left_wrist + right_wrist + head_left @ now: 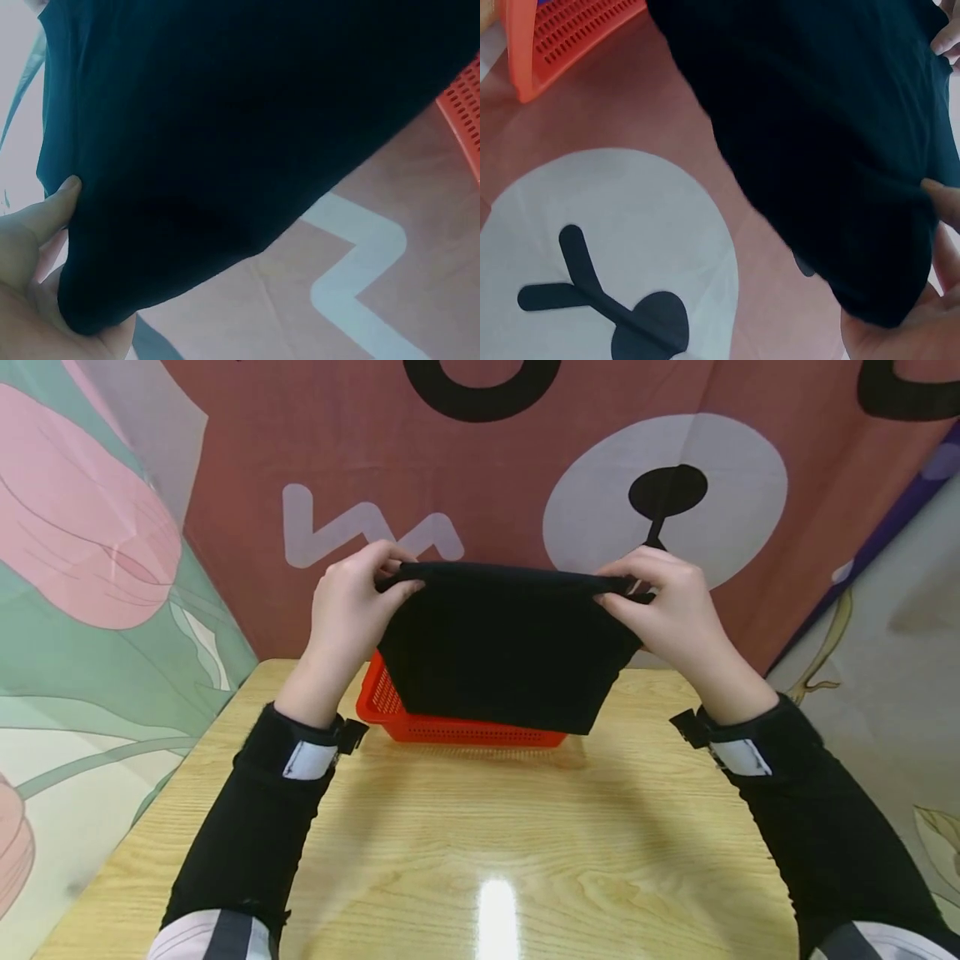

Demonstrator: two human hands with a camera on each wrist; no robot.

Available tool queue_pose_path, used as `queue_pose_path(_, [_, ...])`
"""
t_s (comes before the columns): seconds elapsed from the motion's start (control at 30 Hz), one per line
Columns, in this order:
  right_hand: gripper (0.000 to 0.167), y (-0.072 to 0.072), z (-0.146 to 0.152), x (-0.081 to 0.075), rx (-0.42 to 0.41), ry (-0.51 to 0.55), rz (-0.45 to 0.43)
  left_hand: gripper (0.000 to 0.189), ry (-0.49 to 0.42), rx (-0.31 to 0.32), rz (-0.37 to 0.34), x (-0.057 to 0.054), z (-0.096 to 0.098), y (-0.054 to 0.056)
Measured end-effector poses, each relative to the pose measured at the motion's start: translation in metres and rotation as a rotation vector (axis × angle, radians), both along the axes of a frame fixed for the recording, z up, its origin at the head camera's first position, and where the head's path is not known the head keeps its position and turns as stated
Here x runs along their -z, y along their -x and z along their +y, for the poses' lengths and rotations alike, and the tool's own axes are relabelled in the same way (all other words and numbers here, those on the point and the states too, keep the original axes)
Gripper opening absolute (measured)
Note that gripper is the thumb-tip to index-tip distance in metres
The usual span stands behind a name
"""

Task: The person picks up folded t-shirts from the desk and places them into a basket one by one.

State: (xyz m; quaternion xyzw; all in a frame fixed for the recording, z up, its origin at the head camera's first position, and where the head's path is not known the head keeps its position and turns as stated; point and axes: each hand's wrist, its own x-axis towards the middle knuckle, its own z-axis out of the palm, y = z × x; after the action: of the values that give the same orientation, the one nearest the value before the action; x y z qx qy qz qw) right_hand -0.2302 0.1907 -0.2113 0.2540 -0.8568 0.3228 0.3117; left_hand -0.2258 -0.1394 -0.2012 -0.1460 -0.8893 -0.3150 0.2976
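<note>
A black piece of cloth (510,647) hangs between the two hands, its top edge stretched nearly level and its lower part hanging down. At its top left corner the left hand (355,597) pinches the fabric between thumb and fingers. The right hand (671,602) pinches the opposite top corner the same way. Both wrist views show the dark cloth (225,135) spread wide, with the thumb on its near face. Behind the cloth in the head view is a red plastic basket (386,697), its middle and much of its inside hidden.
The basket stands toward the back of a light wooden table (465,827). A printed curtain (495,485) with a bear's face hangs right behind the table. Patterned fabric (82,610) also covers the left side. Black sleeves and wrist straps cover both forearms.
</note>
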Motion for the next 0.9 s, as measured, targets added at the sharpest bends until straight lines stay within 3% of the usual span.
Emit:
queue_pose_path(0.27, [0.016,0.014,-0.009,0.002,0.024,0.026,-0.019,0.023,-0.007,-0.030,0.026,0.004,-0.003,0.013])
queue_pose_path(0.6, [0.016,0.024,-0.018,-0.006,0.044,0.044,-0.050,0.023,-0.028,-0.064,0.042,-0.001,-0.005,0.020])
queue_pose_path(0.9, [0.021,0.037,-0.013,0.007,0.053,-0.022,-0.210,0.020,-0.009,-0.046,-0.120,0.015,-0.004,0.036])
